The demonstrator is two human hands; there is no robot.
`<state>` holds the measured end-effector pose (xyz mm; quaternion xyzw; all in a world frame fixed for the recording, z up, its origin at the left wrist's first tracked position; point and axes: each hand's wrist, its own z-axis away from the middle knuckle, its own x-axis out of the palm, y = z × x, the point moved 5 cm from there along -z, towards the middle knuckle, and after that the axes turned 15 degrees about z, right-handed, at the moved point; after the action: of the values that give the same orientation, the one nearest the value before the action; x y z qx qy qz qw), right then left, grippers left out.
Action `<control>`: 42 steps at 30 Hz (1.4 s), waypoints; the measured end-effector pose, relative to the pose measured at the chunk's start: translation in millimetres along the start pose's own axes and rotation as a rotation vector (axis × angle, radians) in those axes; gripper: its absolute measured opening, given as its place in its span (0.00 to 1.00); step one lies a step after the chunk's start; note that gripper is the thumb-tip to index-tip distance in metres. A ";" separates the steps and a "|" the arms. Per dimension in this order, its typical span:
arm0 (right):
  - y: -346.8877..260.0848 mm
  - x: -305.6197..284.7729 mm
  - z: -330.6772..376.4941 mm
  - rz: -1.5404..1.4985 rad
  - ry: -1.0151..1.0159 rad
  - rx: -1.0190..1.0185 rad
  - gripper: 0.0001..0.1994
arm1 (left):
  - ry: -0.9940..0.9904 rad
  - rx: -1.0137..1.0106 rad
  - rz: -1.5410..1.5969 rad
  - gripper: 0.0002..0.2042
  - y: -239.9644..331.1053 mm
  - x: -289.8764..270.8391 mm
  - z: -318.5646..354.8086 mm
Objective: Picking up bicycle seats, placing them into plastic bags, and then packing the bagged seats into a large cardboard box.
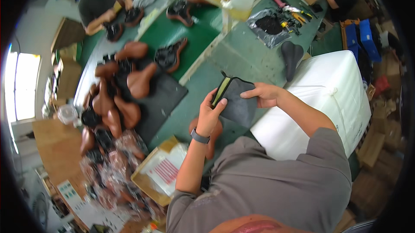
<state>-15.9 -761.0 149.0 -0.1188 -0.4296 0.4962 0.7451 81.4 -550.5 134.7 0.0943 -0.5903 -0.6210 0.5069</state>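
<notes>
A dark grey fabric pouch-like piece (240,103), with black edging and a yellow-green strip along one side, is held up in front of my body. My left hand (209,114) grips its left edge, thumb on the front face. On the other side, my right hand (264,95) pinches its upper right part, thumb also in front. Most of the left fingers are hidden behind the fabric. Beneath my left wrist, a brown bicycle saddle (212,144) shows partly on the green table (194,99). A black saddle (290,58) lies beyond my right hand.
Brown saddles (138,82) are heaped at the left, some in clear plastic (116,168). A cardboard box (147,177) stands near my left elbow, a large white wrapped block (320,99) at my right. Tools (298,17) lie farther back. A co-worker (103,4) handles saddles at far left.
</notes>
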 end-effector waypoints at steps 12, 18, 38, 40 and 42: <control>-292.5 -112.1 79.9 1.197 1.614 -1.331 0.26 | 0.065 0.725 -0.814 0.44 53.7 202.9 -289.8; -293.8 -118.3 -33.2 1.603 1.418 -1.101 0.27 | 0.182 0.840 -1.119 0.32 27.4 197.3 -358.8; -298.9 -120.5 -42.9 1.445 1.427 -1.149 0.30 | 0.227 0.997 -0.938 0.13 28.4 189.3 -368.4; -298.9 -119.2 -43.0 1.443 1.426 -1.154 0.30 | 0.227 1.007 -0.935 0.13 28.8 188.3 -369.3; -298.4 -118.7 -43.6 1.455 1.429 -1.143 0.30 | 0.226 0.992 -0.941 0.12 27.7 185.7 -369.7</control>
<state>190.9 -993.0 240.7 -0.9070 0.0959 0.3607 0.1953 273.4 -918.0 141.6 0.6251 -0.6444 -0.4178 0.1392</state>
